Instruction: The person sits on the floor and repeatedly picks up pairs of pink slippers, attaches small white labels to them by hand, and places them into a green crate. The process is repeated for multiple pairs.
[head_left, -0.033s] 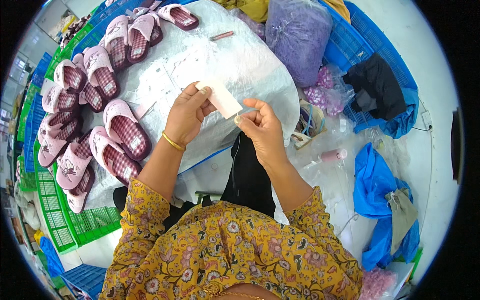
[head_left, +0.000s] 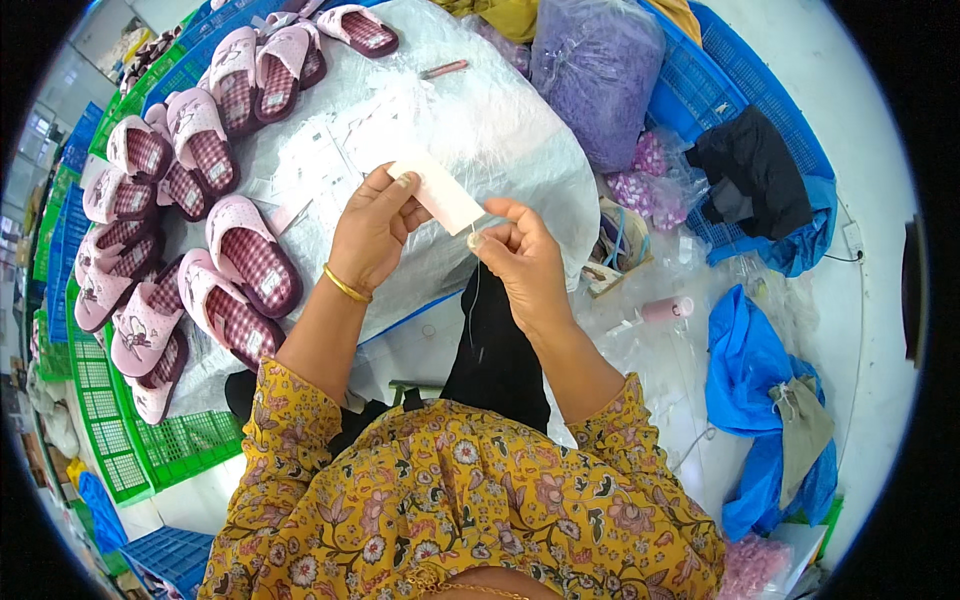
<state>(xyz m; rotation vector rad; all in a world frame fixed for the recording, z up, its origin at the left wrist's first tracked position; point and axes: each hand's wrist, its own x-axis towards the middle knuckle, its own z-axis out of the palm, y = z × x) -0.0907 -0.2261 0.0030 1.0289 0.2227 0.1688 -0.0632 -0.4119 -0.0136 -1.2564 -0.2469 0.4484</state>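
Observation:
Between finger and thumb, my left hand (head_left: 380,222) grips a small pale pink card tag (head_left: 445,198) by its upper left end. My right hand (head_left: 518,262) is at the tag's lower corner, thumb and forefinger pinched on a thin string (head_left: 474,231). The string runs up to the tag's corner, and its loose tail hangs below my fingers over my dark trousers. Left of my hands, a pair of pink slippers (head_left: 245,270) with checked insoles lies on the white-wrapped table surface (head_left: 510,120).
More pink slippers (head_left: 205,140) crowd the left side beside green crates (head_left: 190,440). A small red-handled cutter (head_left: 443,69) lies farther back, near paper slips. At right are a bag of purple material (head_left: 597,80), a blue basket (head_left: 690,85) and a small box (head_left: 615,250).
The string's loose tail has swung slightly. The tag has shifted a touch, and both hands keep their grips.

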